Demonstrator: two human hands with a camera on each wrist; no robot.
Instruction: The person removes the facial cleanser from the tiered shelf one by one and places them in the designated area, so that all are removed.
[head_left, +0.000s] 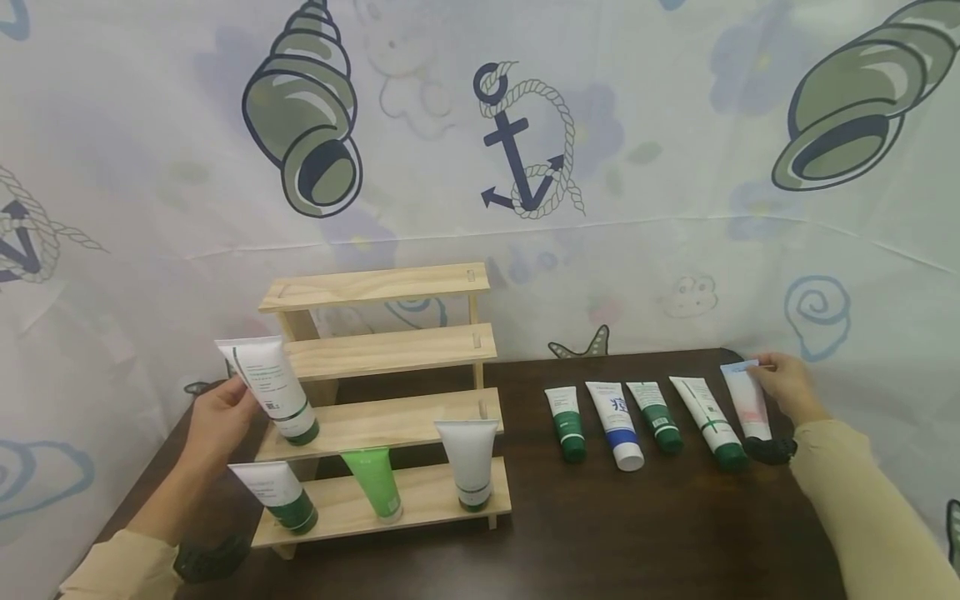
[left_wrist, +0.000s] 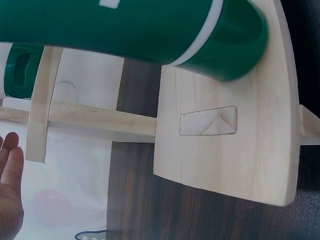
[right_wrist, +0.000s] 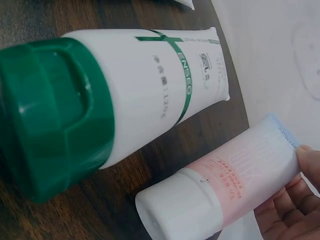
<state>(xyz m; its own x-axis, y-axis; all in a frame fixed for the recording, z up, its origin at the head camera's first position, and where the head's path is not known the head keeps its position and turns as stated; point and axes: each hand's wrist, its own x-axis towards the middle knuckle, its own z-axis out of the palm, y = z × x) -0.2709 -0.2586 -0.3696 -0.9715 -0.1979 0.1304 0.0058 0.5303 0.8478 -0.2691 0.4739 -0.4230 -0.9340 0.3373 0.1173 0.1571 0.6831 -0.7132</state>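
In the head view my left hand (head_left: 217, 417) is beside a white tube with a green cap (head_left: 272, 383), which stands tilted on the second tier from the bottom of a wooden step rack (head_left: 405, 421). The left wrist view shows that hand's fingers (left_wrist: 12, 167) fairly straight, apart from the green cap (left_wrist: 22, 70). At the far right, my right hand (head_left: 787, 387) pinches the flat pale-blue end of a pink-and-white tube (head_left: 748, 404) between thumb and fingers. Beside this tube lies a larger white tube with a green cap (right_wrist: 145, 75).
A white-and-green tube (head_left: 277, 496), a light green tube (head_left: 377, 483) and a white tube (head_left: 470, 458) stand on the lowest tier. More tubes lie on the dark table (head_left: 600, 533), including one with a blue band (head_left: 615, 421). A patterned cloth (head_left: 652, 167) hangs behind.
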